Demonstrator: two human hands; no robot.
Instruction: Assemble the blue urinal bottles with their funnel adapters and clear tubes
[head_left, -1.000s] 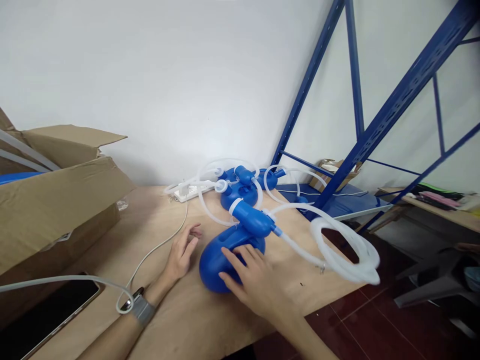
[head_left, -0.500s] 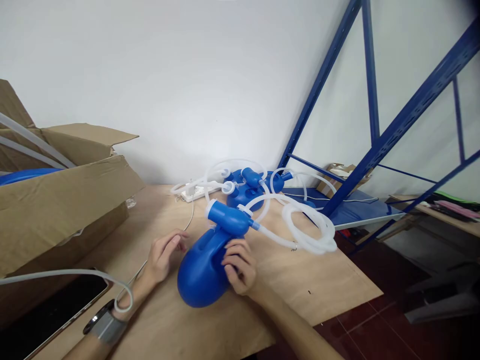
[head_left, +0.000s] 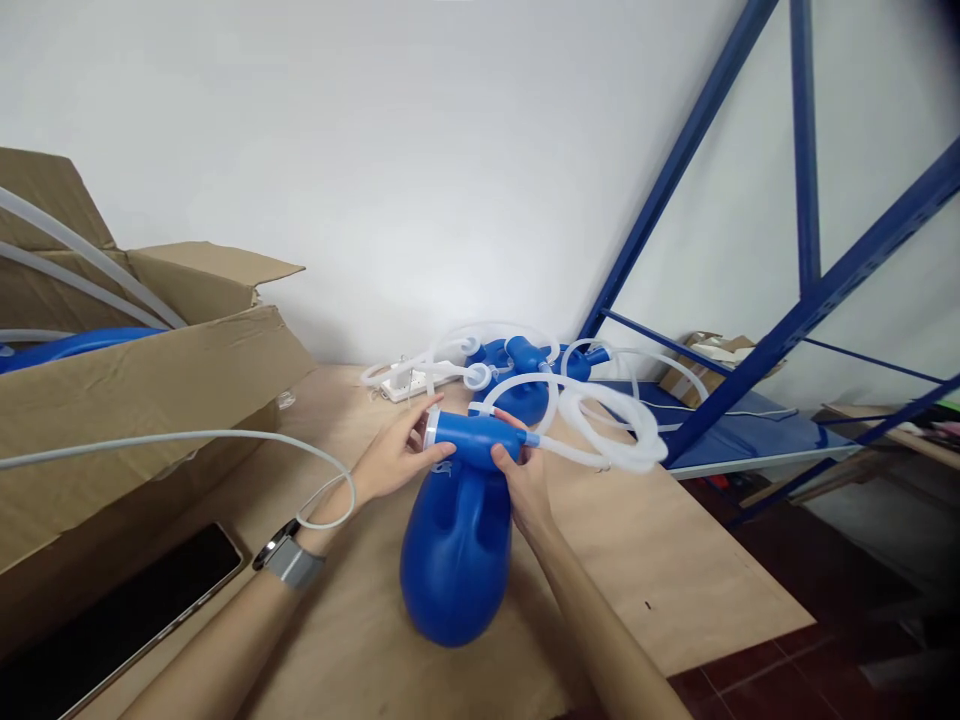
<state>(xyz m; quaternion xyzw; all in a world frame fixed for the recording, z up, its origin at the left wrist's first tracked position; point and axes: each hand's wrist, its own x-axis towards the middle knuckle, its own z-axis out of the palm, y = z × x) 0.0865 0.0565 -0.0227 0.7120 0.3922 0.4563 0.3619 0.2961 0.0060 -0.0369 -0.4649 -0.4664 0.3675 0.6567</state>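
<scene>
A blue plastic urinal bottle (head_left: 454, 580) with a moulded handle lies on the wooden table, its rounded end towards me. My left hand (head_left: 394, 455) grips the white-rimmed left end of the bottle's crosswise neck, thumb on the front. Around the right end of that neck, my right hand (head_left: 527, 485) is closed, thumb on the blue plastic. From there a translucent tube (head_left: 577, 455) leads off right into loose coils. A thin grey cable loops over my left wrist, above the watch.
Several more blue bottles (head_left: 525, 400) with tubes sit behind, beside a white power strip (head_left: 409, 383). At left are an open cardboard box (head_left: 172, 390) holding tubes and blue plastic, and a black phone (head_left: 142, 610). A blue metal rack (head_left: 675, 170) rises at right.
Both hands have moved up to the bottle's neck; the left, earlier apart from it, now grips it. The bottle has turned more upright in view, and the whole view has shifted.
</scene>
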